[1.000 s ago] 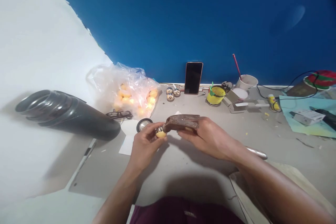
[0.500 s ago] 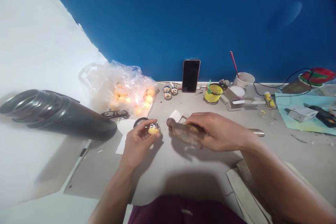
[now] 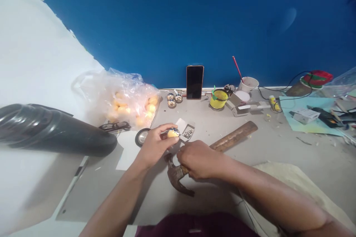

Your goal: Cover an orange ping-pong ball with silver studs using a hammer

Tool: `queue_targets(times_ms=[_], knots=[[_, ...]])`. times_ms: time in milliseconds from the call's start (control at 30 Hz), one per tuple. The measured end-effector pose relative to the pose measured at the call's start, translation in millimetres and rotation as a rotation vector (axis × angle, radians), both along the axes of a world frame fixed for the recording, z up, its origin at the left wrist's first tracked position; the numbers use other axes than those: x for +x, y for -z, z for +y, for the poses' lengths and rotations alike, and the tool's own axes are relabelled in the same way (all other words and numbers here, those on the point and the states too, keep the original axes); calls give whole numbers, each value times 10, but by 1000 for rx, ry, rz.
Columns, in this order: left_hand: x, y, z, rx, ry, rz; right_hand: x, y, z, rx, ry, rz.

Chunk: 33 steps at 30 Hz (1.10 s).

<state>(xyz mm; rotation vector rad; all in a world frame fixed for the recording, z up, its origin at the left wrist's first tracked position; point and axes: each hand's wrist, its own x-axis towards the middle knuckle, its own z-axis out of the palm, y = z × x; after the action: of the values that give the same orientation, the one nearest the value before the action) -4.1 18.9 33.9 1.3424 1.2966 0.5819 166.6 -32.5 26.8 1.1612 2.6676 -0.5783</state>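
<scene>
Head | right hand (image 3: 198,159): grip unclear | hammer (image 3: 176,175): partly hidden behind it

Garment (image 3: 175,226): deep maroon cloth in a broad, low curve at the view's lower edge; shirt or trousers, unclear
Marking (image 3: 194,231): small, pale, narrow strip on the cloth, too blurred to read
Left hand (image 3: 155,144), left forearm (image 3: 119,194): bare
Right hand (image 3: 200,160), right forearm (image 3: 267,189): bare

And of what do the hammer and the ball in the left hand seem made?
The hammer head looks like metal, dull and brown as if rusted; the handle probably wood, mottled brown. The ball may be plastic or foam, smooth yellow; its shiny silver covering reflects light like metal.
</scene>
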Motion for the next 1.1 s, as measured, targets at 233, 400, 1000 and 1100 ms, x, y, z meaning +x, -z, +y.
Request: queue_targets(times_ms=[233, 400, 1000, 1100], knots=[[87, 277, 150, -24, 36, 58, 24, 75, -2, 27, 15, 34], [45, 266, 178, -43, 37, -43, 318, -186, 142, -127, 107, 19], [20, 299, 125, -376, -57, -402, 614, 2, 454, 14, 399, 143], [38, 320, 65, -372, -78, -401, 663, 12, 487, 54, 455, 162]])
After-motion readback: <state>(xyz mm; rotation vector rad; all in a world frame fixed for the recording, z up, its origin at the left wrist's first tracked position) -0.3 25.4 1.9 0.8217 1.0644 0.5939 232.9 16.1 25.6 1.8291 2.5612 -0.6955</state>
